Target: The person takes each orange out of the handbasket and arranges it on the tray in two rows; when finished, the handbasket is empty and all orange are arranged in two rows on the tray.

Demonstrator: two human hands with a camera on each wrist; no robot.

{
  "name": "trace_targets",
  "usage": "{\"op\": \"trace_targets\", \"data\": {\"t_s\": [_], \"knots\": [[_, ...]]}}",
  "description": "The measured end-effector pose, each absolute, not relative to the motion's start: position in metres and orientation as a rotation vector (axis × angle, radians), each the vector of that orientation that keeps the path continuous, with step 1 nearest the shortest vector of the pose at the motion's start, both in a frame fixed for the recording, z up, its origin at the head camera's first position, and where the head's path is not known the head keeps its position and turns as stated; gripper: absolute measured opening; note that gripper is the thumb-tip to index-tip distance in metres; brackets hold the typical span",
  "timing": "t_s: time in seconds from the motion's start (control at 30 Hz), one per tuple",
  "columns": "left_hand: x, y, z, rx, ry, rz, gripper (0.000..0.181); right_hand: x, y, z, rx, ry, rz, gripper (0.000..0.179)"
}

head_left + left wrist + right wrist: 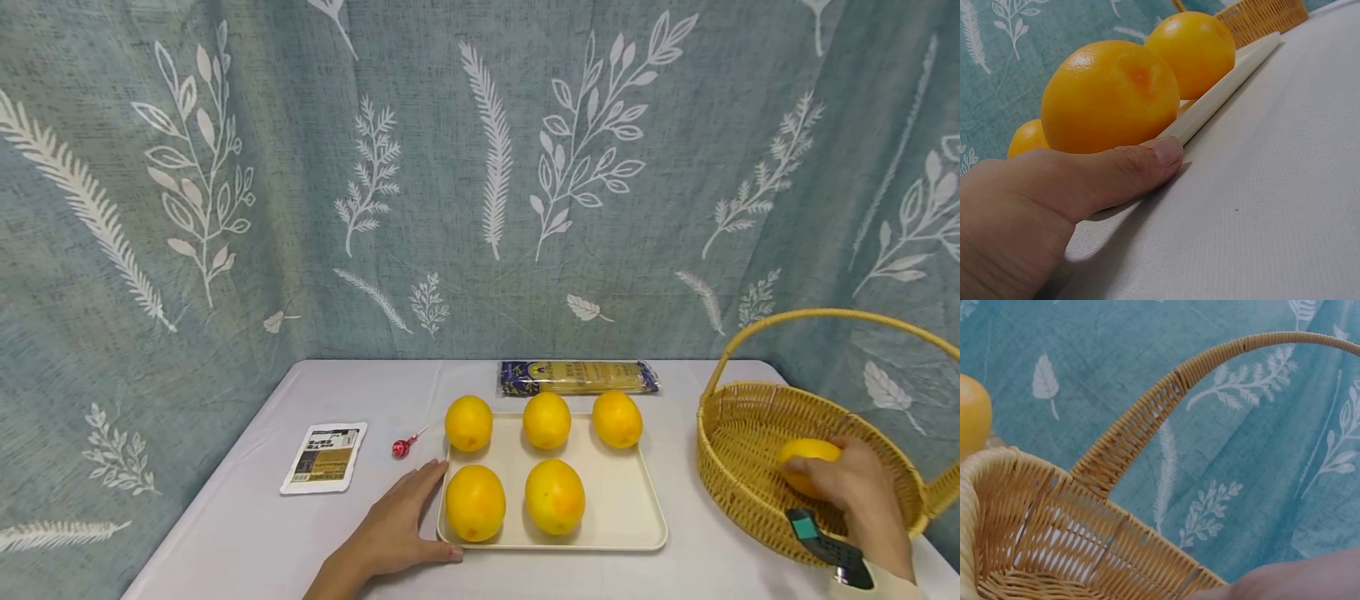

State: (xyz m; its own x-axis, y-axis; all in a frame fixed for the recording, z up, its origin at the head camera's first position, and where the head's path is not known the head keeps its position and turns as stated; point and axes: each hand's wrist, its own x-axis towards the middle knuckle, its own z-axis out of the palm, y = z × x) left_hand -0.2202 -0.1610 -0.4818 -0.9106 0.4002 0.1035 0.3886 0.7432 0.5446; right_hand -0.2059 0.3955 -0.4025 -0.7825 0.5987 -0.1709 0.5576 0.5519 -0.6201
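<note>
My right hand (862, 479) reaches down inside a wicker basket (738, 483) and grips an orange (813, 451), its fingers curled around the fruit. The right wrist view shows part of that hand (1297, 581) at the lower right; the gripped orange is out of sight there. At the left front corner of a cream tray (618, 500), my left hand (401, 525) rests with fingers extended along the side. Its thumb (1163, 152) lies against the front rim. Several oranges sit on the tray, including a front-left one (476, 502) beside this hand and another (555, 497) nearby.
A packet of noodles (577, 377) lies behind the tray. Left of the tray are a red lollipop (402, 448) and a flat white-edged packet (324, 458). The basket's tall handle (825, 313) arches over its opening. A patterned curtain (450, 167) hangs behind the white table.
</note>
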Motion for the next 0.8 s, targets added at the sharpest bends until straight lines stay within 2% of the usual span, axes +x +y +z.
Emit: {"op": "trace_targets", "data": {"t_s": [0.43,0.8], "knots": [[-0.22,-0.16,-0.483,0.66,2.917,0.91,0.121,-0.206,0.382,-0.383,-0.717,-2.66,0.945,0.091],[-0.22,-0.161,-0.482,0.692,2.917,0.916,0.121,-0.211,0.36,-0.383,-0.556,-2.53,0.916,0.087]]}}
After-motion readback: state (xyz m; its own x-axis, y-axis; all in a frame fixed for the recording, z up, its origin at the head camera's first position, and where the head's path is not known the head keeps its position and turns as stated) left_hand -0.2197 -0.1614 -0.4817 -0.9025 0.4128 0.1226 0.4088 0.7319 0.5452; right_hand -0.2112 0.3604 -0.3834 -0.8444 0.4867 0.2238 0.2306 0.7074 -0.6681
